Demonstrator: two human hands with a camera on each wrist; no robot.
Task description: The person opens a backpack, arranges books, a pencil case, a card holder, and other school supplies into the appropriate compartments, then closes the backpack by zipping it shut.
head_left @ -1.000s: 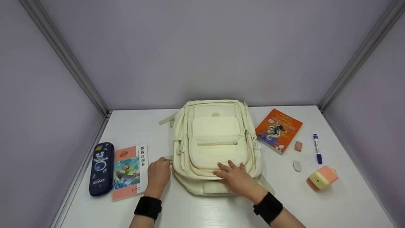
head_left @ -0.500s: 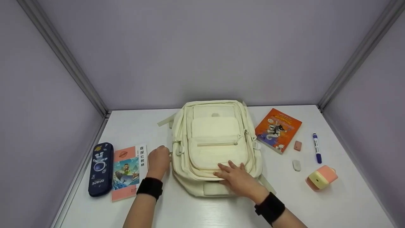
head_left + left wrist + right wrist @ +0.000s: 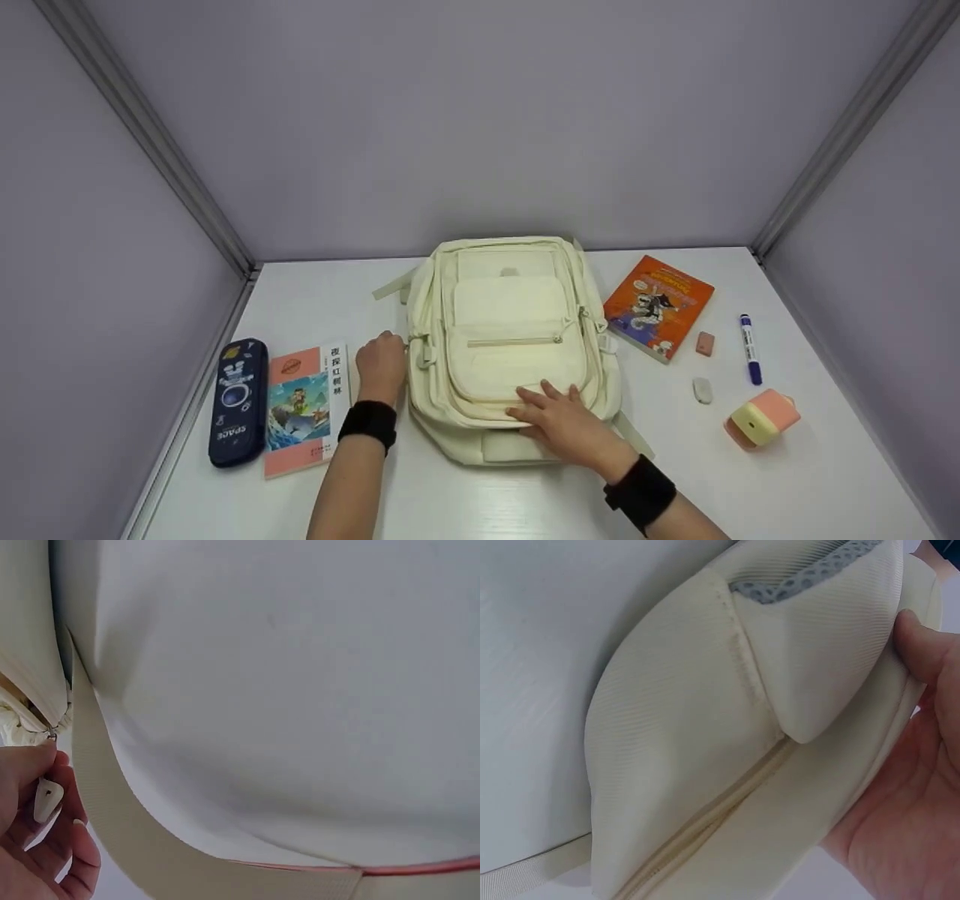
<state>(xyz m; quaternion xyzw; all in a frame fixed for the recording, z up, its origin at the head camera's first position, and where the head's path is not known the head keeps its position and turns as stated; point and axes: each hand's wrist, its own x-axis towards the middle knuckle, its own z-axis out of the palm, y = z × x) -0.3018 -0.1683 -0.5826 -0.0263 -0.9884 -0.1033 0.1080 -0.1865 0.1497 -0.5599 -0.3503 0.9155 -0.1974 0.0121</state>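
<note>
A cream backpack lies front side up in the middle of the white table. Beside its left edge my left hand pinches a zipper slider, whose pale zipper pull shows among the fingers in the left wrist view. An opening in the zipper shows just above the thumb there. My right hand rests with spread fingers on the lower front of the bag. In the right wrist view the thumb lies against the bag's bottom panel, near a blue-grey mesh lining.
Left of the bag lie a navy pencil case and a pink-bordered book. To the right are an orange book, a pink eraser, a white eraser, a blue marker and a pink-and-yellow pencil sharpener.
My left hand has moved up along the bag's left side, away from me, with the zipper slider. The right hand has stayed in place on the bag.
</note>
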